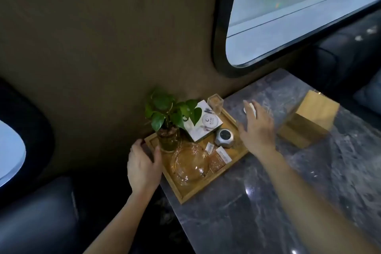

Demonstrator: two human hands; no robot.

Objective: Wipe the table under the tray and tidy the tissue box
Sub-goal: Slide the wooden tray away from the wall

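Observation:
A wooden tray (206,183) sits on the grey marble table (268,202), against the brown wall. My left hand (142,165) holds the tray's left corner, thumb over the rim and fingers curled round the outside. My right hand (257,128) hovers with spread fingers at the tray's right edge and holds nothing. A small white object (252,108) lies on the table just past its fingertips; I cannot tell what it is. The wooden tissue box (309,119) stands on the table to the right of my right hand.
The tray carries a leafy plant (169,113) in a glass vase (168,140), a glass bowl (189,165), a white box (206,121), a round silver device (224,137), small packets (218,160) and a clear container (215,103). Dark seats flank the table.

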